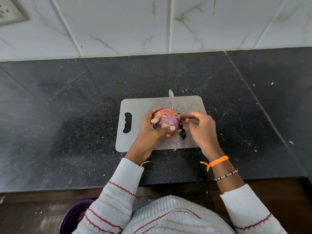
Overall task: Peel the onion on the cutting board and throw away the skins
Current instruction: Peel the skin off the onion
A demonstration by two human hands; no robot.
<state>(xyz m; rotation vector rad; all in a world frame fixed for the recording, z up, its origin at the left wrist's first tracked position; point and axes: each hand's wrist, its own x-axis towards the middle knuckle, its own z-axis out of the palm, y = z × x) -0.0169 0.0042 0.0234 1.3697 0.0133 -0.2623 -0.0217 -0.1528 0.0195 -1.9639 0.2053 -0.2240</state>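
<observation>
Setting: domestic kitchen. Indicated by a polished black granite counter (67, 115) under the hands, a marble-patterned tiled wall (118, 26) beyond them, a wall socket (10, 12) far up to the left, and a grey cutting board (140, 105) laid beneath both hands.

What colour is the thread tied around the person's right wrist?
Bright orange thread, knotted with loose ends hanging; seen in the head view, the only one.
</observation>
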